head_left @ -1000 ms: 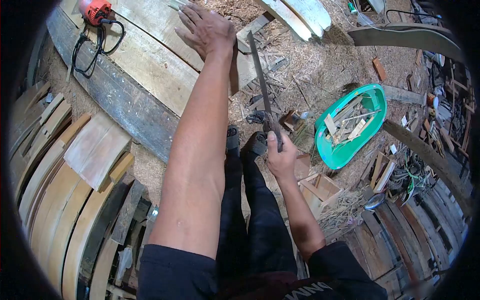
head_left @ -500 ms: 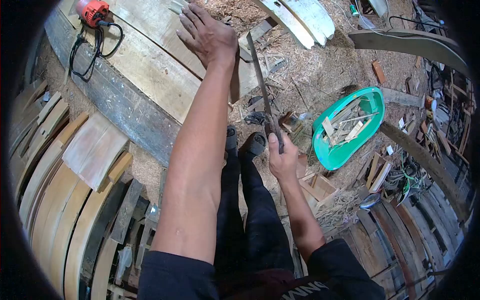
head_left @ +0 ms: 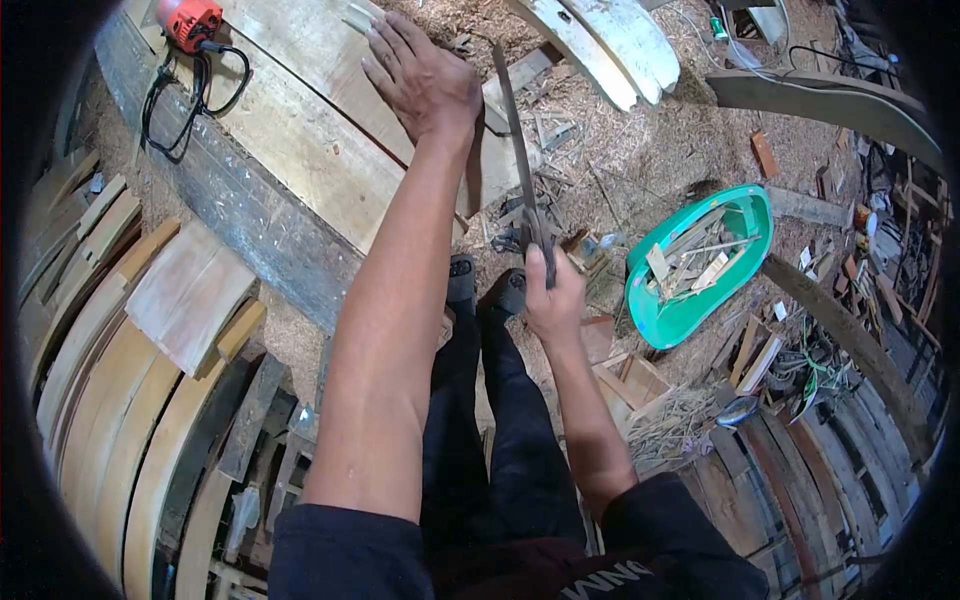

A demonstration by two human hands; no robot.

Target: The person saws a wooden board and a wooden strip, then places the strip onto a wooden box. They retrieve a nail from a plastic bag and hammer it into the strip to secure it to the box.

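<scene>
My left hand (head_left: 425, 85) lies flat on a pale wooden board (head_left: 340, 60), fingers stretched toward the far left. The board rests on wider planks (head_left: 290, 130). In my right hand (head_left: 556, 295) is the handle of a hand saw (head_left: 517, 140), fingers wrapped round it and thumb on top. Its long dark blade points away from me, seen nearly edge-on, along the right end of the board. The teeth do not show.
A red power tool (head_left: 188, 22) with a black cord sits on the planks at upper left. A green tub (head_left: 690, 325) of wood scraps stands at right on sawdust. Curved timbers (head_left: 130, 400) line the left; a dark curved beam (head_left: 830, 110) juts in at upper right.
My right hand and the saw have moved forward and slightly left, so the blade reaches farther past the board's end. My left hand stays on the board. The view has shifted slightly.
</scene>
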